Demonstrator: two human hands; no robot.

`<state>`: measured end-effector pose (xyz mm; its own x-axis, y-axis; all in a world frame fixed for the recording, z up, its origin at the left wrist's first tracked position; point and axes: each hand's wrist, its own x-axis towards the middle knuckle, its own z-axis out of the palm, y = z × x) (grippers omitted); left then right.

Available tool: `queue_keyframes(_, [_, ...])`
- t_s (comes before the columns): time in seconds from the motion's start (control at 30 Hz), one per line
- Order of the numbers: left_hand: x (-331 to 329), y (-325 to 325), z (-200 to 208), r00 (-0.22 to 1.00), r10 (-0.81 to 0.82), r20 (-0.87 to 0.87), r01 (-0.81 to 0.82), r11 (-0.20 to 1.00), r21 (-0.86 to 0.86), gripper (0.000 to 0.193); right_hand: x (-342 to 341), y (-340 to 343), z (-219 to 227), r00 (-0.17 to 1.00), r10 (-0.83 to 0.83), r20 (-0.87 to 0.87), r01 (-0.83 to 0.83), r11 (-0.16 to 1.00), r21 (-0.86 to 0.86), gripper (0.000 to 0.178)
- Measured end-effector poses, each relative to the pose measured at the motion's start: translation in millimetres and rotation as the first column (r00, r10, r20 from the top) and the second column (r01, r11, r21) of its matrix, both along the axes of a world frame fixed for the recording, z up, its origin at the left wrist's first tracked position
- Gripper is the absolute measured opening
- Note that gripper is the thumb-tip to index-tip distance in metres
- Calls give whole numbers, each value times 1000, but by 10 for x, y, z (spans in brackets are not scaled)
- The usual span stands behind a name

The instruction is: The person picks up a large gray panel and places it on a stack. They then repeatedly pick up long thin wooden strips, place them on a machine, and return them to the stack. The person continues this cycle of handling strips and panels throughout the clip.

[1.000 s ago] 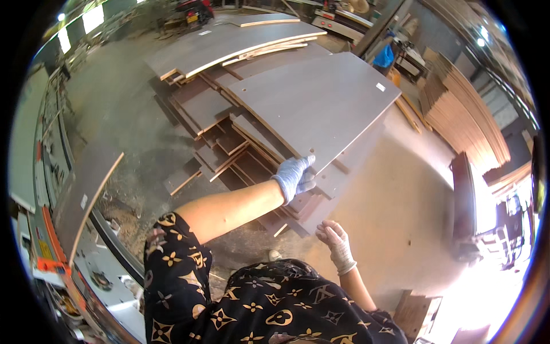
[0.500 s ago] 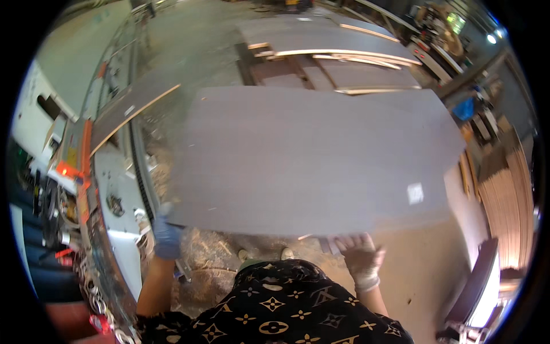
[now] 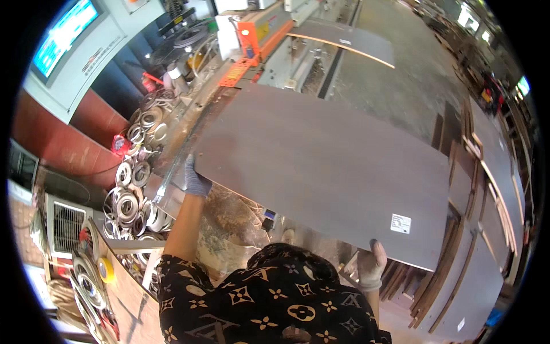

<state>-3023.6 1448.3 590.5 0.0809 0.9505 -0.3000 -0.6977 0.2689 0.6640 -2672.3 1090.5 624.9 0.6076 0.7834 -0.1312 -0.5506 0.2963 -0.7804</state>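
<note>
A large grey-brown rectangular board (image 3: 321, 166) is held flat in front of me, with a white label (image 3: 400, 223) near its right end. My left hand (image 3: 196, 179), in a blue-grey glove, grips the near left corner from the side. Along the near edge, toward the right, my right hand (image 3: 371, 265) in a pale glove holds the board with the thumb on top. Its other fingers are hidden below the board. The far left corner lies close to the orange part (image 3: 243, 54) of a machine.
Several rolls of edge-banding tape (image 3: 127, 203) lie at the left beside the machine. A lit screen (image 3: 67, 35) stands at the upper left. Another grey board (image 3: 344, 40) rests on the machine's far side. Stacked boards (image 3: 470, 292) and strips fill the right. A yellow tape roll (image 3: 106, 270) sits lower left.
The view has swung left, bringing the orange machine part ahead of me and the stacked boards to the right. My right hand's spread fingers have closed on the board's near edge.
</note>
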Motion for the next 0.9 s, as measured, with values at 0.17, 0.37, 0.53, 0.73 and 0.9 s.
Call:
queue_keyframes(0.17, [87,201,-86,936,162,311,-109,977,-181,57,104,964,-452,997,36,-71,-31,997,70,49])
queue_keyframes(0.37, [1307,-230,-575,967,-205,149,241,926,-292,40,-238,1611,-894,966,217,-141,-233,966,-115,64])
queue_keyframes(0.53, [1612,291,-916,986,143,90,-113,952,-284,38,-69,1937,-1390,917,311,-252,-356,920,-161,60])
queue_keyframes(0.73, [1952,593,-919,955,276,108,-245,941,-234,41,199,2223,-1378,863,372,-343,-421,904,-78,53])
queue_keyframes(0.9, [2136,749,-878,955,272,117,-229,928,-293,41,350,2357,-1269,859,349,-375,-422,897,-131,52])
